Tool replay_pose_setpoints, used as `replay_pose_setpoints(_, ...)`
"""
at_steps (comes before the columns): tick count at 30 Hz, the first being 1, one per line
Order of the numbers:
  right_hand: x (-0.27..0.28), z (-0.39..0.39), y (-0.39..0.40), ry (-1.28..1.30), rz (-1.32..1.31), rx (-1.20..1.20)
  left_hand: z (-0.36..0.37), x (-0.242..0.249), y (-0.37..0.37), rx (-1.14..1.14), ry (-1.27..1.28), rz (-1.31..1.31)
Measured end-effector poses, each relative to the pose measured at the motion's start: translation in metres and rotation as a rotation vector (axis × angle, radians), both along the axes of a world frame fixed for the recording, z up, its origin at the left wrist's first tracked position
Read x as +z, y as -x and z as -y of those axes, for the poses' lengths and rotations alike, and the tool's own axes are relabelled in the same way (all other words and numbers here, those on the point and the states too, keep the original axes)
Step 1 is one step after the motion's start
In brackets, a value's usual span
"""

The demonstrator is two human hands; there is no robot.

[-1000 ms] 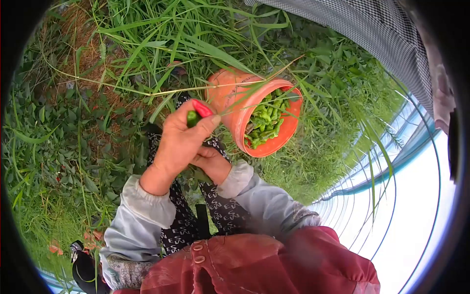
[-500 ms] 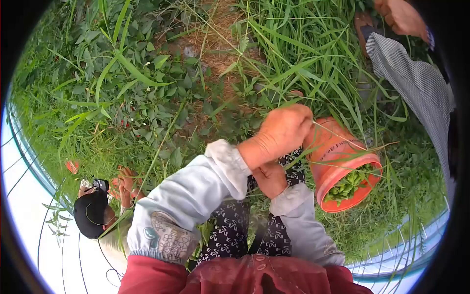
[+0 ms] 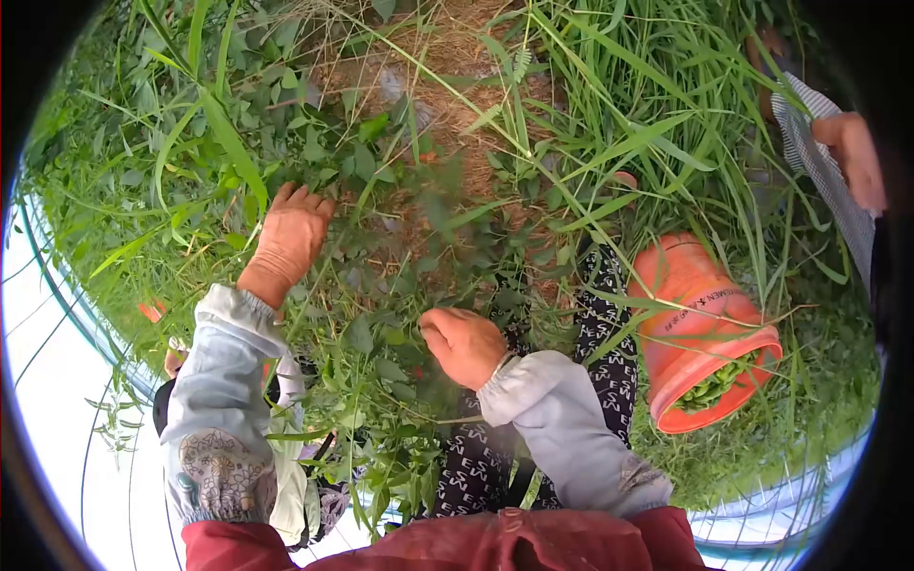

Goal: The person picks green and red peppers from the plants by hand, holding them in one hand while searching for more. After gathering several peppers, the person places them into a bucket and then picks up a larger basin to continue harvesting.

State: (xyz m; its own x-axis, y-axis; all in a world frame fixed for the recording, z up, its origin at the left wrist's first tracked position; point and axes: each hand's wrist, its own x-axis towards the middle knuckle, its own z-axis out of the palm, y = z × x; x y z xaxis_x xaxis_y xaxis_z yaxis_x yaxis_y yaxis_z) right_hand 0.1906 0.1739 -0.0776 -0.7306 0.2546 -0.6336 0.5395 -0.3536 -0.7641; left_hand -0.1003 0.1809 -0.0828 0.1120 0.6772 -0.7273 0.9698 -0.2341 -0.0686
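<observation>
My left hand reaches into the leafy green plants on the left side, its fingers curled down over the foliage and the fingertips hidden among leaves. Lower and nearer my legs, my right hand is beside low leafy stems. Its thumb stands a little apart from loosely bent fingers, and no object shows in it. To the right, an orange bucket lies tilted in the grass with its mouth toward me; green produce shows inside.
Tall grass grows at the upper right, with long blades crossing the bucket. Dry straw covers a strip of ground. Another person's hand is at the right edge. At the lower left, another person is partly hidden behind my sleeve and plants.
My left hand has swung left from beside the bucket into the plants. My right hand, earlier under my left wrist, has moved left. The bucket sits farther right in view.
</observation>
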Motion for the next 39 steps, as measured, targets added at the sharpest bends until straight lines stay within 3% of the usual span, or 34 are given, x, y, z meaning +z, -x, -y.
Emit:
replay_pose_setpoints(7, 0.0, -0.008, 0.017, 0.01, -0.035, -0.046, -0.013, 0.003, 0.005, 0.077, -0.04, 0.154)
replay_pose_setpoints(9, 0.0, -0.011, 0.018, 0.022, -0.022, -0.04, -0.027, 0.001, -0.004, 0.441, 0.073, -0.028)
replay_pose_setpoints(13, -0.001, -0.013, 0.02, 0.017, -0.036, -0.063, -0.037, -0.024, -0.003, 0.441, -0.019, -0.15)
replay_pose_setpoints(15, -0.002, -0.015, 0.019, 0.022, 0.003, -0.056, -0.043, -0.031, -0.005, 0.329, 0.066, -0.177)
replay_pose_setpoints(19, -0.006, -0.038, 0.012, -0.058, 0.124, -0.092, -0.041, -0.039, -0.005, 0.337, 0.146, -0.291)
replay_pose_setpoints(22, -0.021, -0.063, 0.004, -0.246, 0.129, -0.259, -0.034, -0.018, 0.002, 0.507, 0.028, -0.067)
replay_pose_setpoints(24, -0.037, -0.083, 0.008, -0.346, 0.14, -0.3, -0.024, -0.006, 0.008, 0.831, -0.096, 0.344)
replay_pose_setpoints(25, -0.042, -0.093, 0.017, -0.348, 0.137, -0.332, -0.017, -0.003, 0.007, 0.937, -0.109, 0.413)
replay_pose_setpoints(26, -0.044, -0.101, 0.029, -0.352, 0.135, -0.326, -0.012, 0.001, 0.007, 0.942, -0.114, 0.415)
replay_pose_setpoints(28, -0.045, -0.112, 0.061, -0.351, -0.113, -0.382, -0.007, 0.007, 0.006, 0.926, -0.126, 0.457)
replay_pose_setpoints(30, -0.047, -0.109, 0.092, -0.444, -0.263, -0.266, -0.001, 0.009, 0.005, 0.878, -0.149, 0.439)
replay_pose_setpoints(33, -0.043, -0.101, 0.119, -0.278, -0.184, 0.105, 0.0, 0.01, 0.0, 0.842, -0.24, 0.482)
replay_pose_setpoints(36, -0.045, -0.078, 0.123, -0.25, -0.029, 0.153, 0.004, 0.009, -0.001, 0.79, -0.239, 0.492)
replay_pose_setpoints(39, -0.04, -0.064, 0.12, -0.242, 0.007, 0.236, 0.005, 0.009, -0.008, 0.369, -0.177, 0.284)
